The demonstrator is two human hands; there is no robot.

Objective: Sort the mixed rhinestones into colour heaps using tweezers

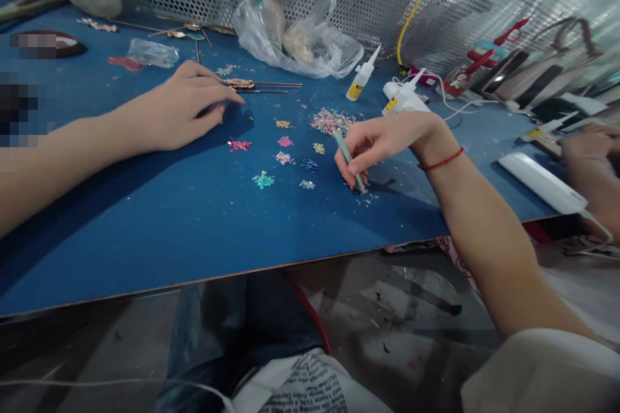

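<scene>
Right hand [382, 142]: fingers pinched on green stick [349, 161], its tip touching blue table [145, 232].
Left hand [181, 106]: flat, holding nothing, just beside gold hairpin [252, 84].
Glue bottle [361, 77]: near the far edge; yellow label unreadable.

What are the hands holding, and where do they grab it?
The right hand pinches a thin pale stick near its lower end, tip down on the blue table. The left hand lies flat, gripping nothing.
</scene>
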